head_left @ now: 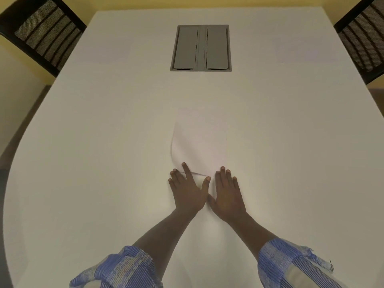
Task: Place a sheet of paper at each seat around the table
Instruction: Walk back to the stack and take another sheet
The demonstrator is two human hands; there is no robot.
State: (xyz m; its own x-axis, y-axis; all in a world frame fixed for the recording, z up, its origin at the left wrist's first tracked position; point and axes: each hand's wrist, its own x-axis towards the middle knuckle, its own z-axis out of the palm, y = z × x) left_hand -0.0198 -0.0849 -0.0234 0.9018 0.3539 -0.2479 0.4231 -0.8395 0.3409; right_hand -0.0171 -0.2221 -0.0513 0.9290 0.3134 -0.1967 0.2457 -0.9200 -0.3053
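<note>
White paper (pixel 200 142) lies on the white table (pixel 104 132) straight ahead of me, its near left corner curled up off the surface. My left hand (pixel 188 190) rests flat at the paper's near edge, index finger lying on the lifted corner and thumb spread toward the right. My right hand (pixel 226 194) lies flat beside it, fingertips touching the near right edge of the paper. Both hands have fingers spread and grip nothing. Whether it is one sheet or a stack I cannot tell.
A grey cable hatch (pixel 201 48) with two lids is set into the table beyond the paper. A black mesh-backed chair (pixel 43 32) stands at the far left corner, another chair (pixel 363 38) at the far right. The table's left edge curves round toward me.
</note>
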